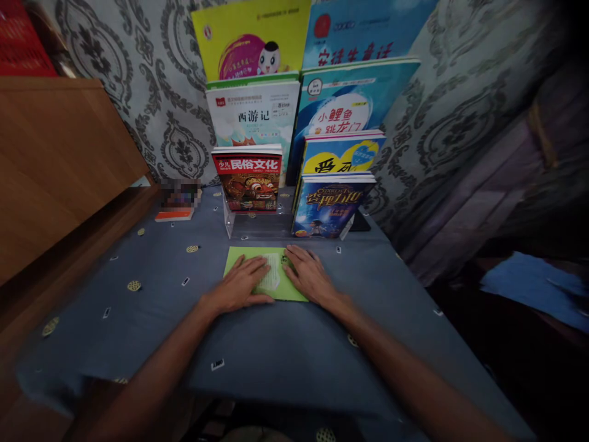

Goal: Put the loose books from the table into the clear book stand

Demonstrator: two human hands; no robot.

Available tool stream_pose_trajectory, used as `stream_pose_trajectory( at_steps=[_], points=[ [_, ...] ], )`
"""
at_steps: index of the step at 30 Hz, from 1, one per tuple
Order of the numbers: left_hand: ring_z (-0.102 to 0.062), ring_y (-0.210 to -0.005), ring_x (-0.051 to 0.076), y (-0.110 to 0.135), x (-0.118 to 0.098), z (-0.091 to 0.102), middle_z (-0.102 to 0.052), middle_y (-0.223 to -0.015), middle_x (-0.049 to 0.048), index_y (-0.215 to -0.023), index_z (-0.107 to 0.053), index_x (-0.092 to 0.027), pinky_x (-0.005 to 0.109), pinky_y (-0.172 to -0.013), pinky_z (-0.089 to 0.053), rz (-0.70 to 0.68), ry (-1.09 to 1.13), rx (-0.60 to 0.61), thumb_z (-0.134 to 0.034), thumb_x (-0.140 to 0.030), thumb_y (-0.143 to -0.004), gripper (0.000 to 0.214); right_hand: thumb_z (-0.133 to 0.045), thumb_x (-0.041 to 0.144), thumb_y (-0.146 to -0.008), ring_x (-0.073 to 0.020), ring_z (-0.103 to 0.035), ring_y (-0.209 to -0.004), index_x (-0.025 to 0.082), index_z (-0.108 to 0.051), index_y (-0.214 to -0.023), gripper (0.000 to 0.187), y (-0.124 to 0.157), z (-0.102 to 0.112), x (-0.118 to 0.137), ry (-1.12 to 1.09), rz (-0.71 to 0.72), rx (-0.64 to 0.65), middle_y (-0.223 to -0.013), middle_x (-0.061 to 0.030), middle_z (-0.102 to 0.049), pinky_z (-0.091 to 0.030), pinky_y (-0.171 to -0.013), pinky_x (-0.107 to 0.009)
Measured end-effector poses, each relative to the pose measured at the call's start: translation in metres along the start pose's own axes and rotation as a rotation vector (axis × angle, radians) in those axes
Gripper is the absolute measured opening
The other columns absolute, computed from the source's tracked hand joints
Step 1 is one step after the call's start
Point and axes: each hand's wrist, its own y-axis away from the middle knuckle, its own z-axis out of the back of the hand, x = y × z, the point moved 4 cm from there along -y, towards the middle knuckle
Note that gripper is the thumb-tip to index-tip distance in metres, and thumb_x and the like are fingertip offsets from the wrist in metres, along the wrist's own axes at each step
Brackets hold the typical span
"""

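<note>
A thin lime-green book lies flat on the blue-grey cloth, just in front of a clear tiered stand. White paper or a printed panel with small text shows in its middle, partly covered by fingers. My left hand rests flat on the book's left half, fingers stretched out. On the right half lies my right hand, its fingers extended over the book's right side. Both palms face down, and neither hand grips anything.
Behind the book, the clear stand holds picture books in tiers, among them a red-topped book and a dark blue book. An orange-edged book lies at the back left. A wooden cabinet borders the left side.
</note>
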Motion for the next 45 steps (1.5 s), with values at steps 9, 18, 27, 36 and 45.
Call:
stream_pose_trajectory(
  at_steps=[9, 18, 27, 36, 45],
  points=[
    [-0.028, -0.152, 0.025, 0.001, 0.004, 0.008, -0.037, -0.161, 0.0067, -0.152, -0.039, -0.032, 0.052, -0.125, -0.014, -0.035, 0.154, 0.154, -0.057, -0.065, -0.089, 0.072, -0.045, 0.026, -0.098, -0.0304, -0.056, -0.114, 0.014, -0.064, -0.123, 0.034, 0.012, 0.021, 0.011, 0.118, -0.032, 0.017, -0.128, -0.0160, -0.064, -0.044, -0.093, -0.043],
    [-0.025, -0.153, 0.027, 0.005, 0.022, 0.009, -0.040, -0.160, 0.0062, -0.144, -0.051, -0.034, 0.055, -0.124, -0.012, 0.005, 0.211, 0.152, -0.068, -0.059, -0.083, 0.068, -0.052, 0.025, -0.096, -0.0296, -0.058, -0.099, 0.013, -0.068, -0.114, 0.027, 0.060, 0.032, 0.015, 0.189, -0.113, 0.002, -0.112, -0.0152, -0.067, -0.045, -0.087, -0.042],
    [-0.024, -0.153, 0.030, 0.013, 0.049, 0.016, -0.038, -0.161, 0.0067, -0.145, -0.050, -0.035, 0.056, -0.122, -0.021, 0.099, 0.172, 0.082, -0.070, -0.050, -0.086, 0.064, -0.047, 0.027, -0.099, -0.0281, -0.062, -0.088, 0.016, -0.068, -0.111, 0.027, 0.104, 0.033, 0.036, 0.089, -0.036, -0.139, -0.095, -0.0121, -0.066, -0.050, -0.083, -0.043],
    [-0.035, -0.148, 0.026, 0.007, 0.047, 0.014, -0.045, -0.154, 0.0108, -0.136, -0.057, -0.025, 0.050, -0.121, -0.031, 0.151, 0.133, -0.019, -0.049, -0.035, -0.099, 0.040, -0.047, 0.025, -0.098, -0.0256, -0.067, -0.084, 0.020, -0.072, -0.093, 0.026, 0.083, 0.050, 0.028, 0.020, -0.042, -0.085, -0.086, -0.0079, -0.071, -0.049, -0.084, -0.042],
    [-0.040, -0.145, 0.026, -0.015, 0.036, -0.007, -0.045, -0.154, 0.0157, -0.142, -0.043, -0.019, 0.055, -0.120, -0.027, 0.253, 0.106, -0.161, -0.047, -0.030, -0.097, 0.047, -0.036, 0.039, -0.104, -0.0262, -0.052, -0.136, 0.013, -0.053, -0.141, 0.048, -0.024, 0.022, 0.068, -0.283, 0.248, -0.018, -0.145, -0.0171, -0.057, -0.040, -0.113, -0.045]
  ],
)
